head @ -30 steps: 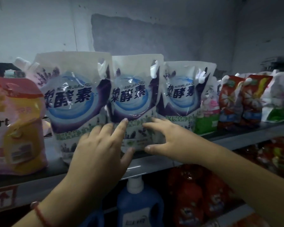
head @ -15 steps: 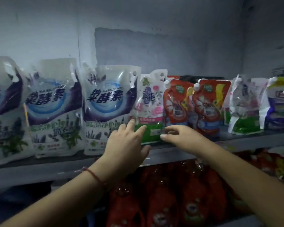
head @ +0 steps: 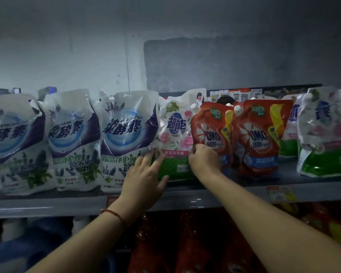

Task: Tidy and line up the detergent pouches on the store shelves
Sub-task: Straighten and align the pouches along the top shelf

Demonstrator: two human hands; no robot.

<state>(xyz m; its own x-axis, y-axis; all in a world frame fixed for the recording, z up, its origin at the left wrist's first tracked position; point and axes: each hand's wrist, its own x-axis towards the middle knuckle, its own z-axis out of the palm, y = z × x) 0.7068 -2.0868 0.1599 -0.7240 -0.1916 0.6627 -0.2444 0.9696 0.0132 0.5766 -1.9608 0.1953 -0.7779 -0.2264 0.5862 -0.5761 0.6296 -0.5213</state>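
Note:
A white pouch with pink roses and a green base stands on the grey shelf, between a white-and-purple pouch and a red OMO pouch. My left hand lies with spread fingers against the rose pouch's lower left side. My right hand grips its right edge, fingers curled between it and the red pouch. Two more white-and-purple pouches stand upright further left. A second red OMO pouch stands to the right.
More rose pouches stand at the right end of the shelf. A price tag is stuck on the shelf's front lip. Red pouches and a blue bottle fill the shelf below. A grey wall rises behind.
My view and both hands have shifted right along the shelf, from the white-and-purple pouches to the rose pouch. My right hand has closed on the rose pouch's edge.

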